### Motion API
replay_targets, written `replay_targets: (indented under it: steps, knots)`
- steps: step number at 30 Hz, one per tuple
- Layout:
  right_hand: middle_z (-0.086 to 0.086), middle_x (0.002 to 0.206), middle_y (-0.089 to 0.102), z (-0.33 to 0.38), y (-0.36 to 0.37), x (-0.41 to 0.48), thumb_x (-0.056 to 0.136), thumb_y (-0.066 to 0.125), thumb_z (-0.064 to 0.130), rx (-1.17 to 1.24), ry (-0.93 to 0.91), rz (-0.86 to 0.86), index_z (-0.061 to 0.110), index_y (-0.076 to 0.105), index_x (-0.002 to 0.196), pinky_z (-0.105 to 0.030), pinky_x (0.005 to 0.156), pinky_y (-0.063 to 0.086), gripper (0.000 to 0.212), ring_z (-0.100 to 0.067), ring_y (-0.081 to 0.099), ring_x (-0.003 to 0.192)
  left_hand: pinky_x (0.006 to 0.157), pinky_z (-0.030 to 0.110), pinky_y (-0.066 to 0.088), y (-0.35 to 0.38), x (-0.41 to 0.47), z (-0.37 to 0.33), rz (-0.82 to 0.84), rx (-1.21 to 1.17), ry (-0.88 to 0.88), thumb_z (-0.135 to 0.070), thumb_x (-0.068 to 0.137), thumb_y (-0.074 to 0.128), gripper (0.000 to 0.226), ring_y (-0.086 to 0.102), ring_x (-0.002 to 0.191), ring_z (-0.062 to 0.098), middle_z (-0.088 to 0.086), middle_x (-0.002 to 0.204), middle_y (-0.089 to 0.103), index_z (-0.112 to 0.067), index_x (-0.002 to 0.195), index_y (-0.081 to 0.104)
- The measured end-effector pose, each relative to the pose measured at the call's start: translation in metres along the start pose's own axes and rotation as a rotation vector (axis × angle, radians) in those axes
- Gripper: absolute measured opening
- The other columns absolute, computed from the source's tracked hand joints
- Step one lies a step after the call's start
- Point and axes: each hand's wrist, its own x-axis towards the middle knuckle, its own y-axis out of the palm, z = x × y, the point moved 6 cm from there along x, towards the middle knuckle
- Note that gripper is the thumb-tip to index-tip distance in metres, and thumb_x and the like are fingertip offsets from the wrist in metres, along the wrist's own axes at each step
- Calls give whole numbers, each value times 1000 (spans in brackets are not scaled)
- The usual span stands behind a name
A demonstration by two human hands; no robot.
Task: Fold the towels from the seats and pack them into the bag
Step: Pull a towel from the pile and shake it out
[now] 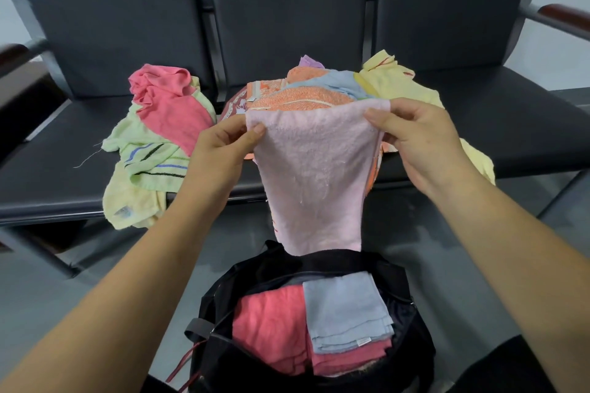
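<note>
A pale pink towel (314, 175) hangs in the air in front of me, its lower end reaching the rim of the black bag (223, 306). My left hand (220, 150) pinches its top left corner and my right hand (415, 140) pinches its top right corner. Inside the open bag lie a folded blue-grey towel (344, 313) on top of folded coral-pink towels (271, 322). Unfolded towels sit on the seats: a coral-pink one (169, 102) over light green and yellow ones (140, 169) at the left, and an orange, blue and yellow heap (319, 89) behind the pink towel.
A row of black padded seats (64, 163) with backrests spans the view; armrests (562, 14) stick out at both ends. The bag stands on the grey floor (447, 249) just in front of the seats, between my arms.
</note>
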Motion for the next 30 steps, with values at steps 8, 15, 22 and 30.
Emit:
replay_targets:
  steps: [8,15,22,30]
  knots:
    - [-3,110,76,18,7,-13,92,74,21,0,-95,14,18,75,108,-48,96,57,17,-22,72,106,103,45,49,-6,-2,-12,-81,31,72,-29,97,64,18,64,112,22,5,115,72,-23,110,75]
    - [9,148,51,22,35,-18,87,80,21,-197,-163,397,31,29,156,-45,108,48,87,-13,54,134,67,10,50,4,-7,-30,-18,82,118,-19,106,49,26,67,73,-5,-19,90,72,-27,130,57]
    - [6,142,57,-7,27,-9,63,88,32,-252,-28,272,52,42,137,-47,107,49,90,-17,59,126,87,44,57,5,-4,15,196,219,-260,-23,85,76,51,69,89,28,10,101,71,-33,127,48]
    - [20,115,72,-8,39,-31,60,93,39,-517,109,665,32,79,107,-12,97,47,50,6,62,109,66,35,49,11,-5,19,212,98,-291,-38,76,82,22,62,74,14,-3,83,67,-29,90,68]
